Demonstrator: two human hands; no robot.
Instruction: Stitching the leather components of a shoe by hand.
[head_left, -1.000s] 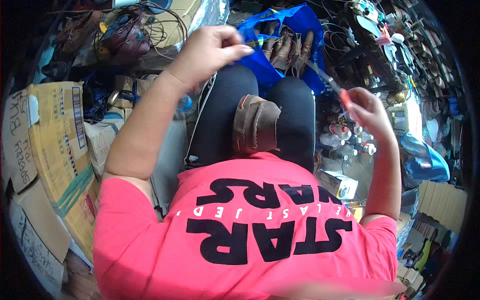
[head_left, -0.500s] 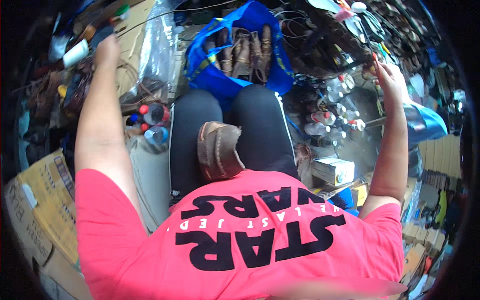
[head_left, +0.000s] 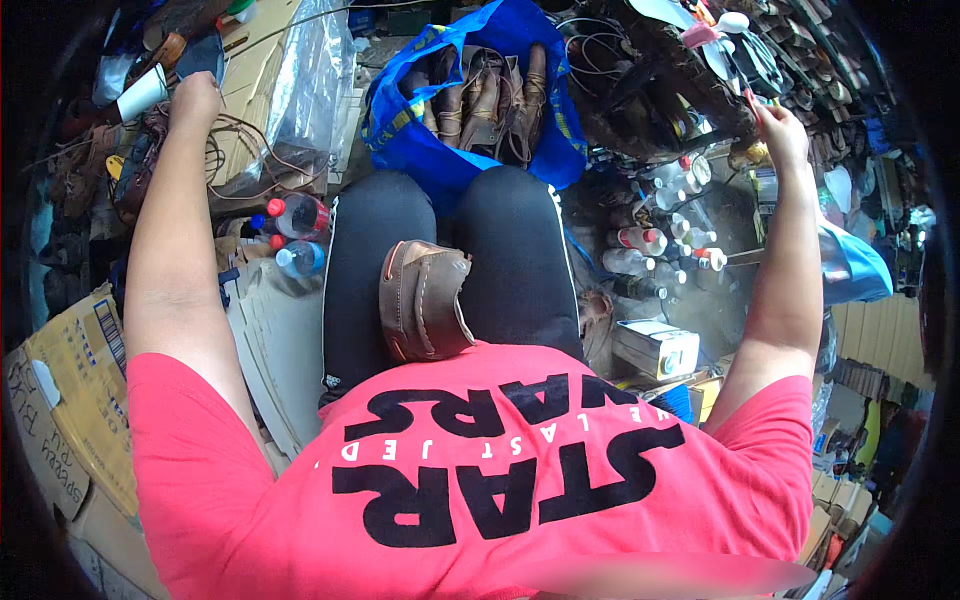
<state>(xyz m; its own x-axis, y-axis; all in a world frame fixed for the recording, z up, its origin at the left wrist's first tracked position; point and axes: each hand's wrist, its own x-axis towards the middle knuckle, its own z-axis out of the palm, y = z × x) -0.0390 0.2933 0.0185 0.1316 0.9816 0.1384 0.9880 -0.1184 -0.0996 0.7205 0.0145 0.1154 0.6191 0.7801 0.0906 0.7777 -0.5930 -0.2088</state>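
Observation:
Both my arms are stretched out wide and forward. My left hand (head_left: pixel 197 98) is closed at the far left, beside a white cup (head_left: pixel 142 94); whatever lies in its fingers is too small to tell. At the far right my right hand (head_left: pixel 782 134) pinches a slim red thing (head_left: pixel 751 98) whose kind I cannot make out. A brown leather shoe (head_left: pixel 428 302) with a pale stitched seam and an orange-red edge rests in my lap, between my thighs. Neither hand touches it.
Before my knees stands a blue bag (head_left: pixel 400 140) of brown leather shoes (head_left: pixel 483 105). Bottles lie on both sides, some on the left (head_left: pixel 300 215), several on the right (head_left: pixel 640 240). Cardboard (head_left: pixel 85 380) is at left, a small white box (head_left: pixel 655 347) at right. A cable (head_left: pixel 262 150) trails near my left hand.
My left hand has shifted slightly left and nearer, and the right hand stays far out with its red thing. The view has moved a little; the shoe stays in my lap.

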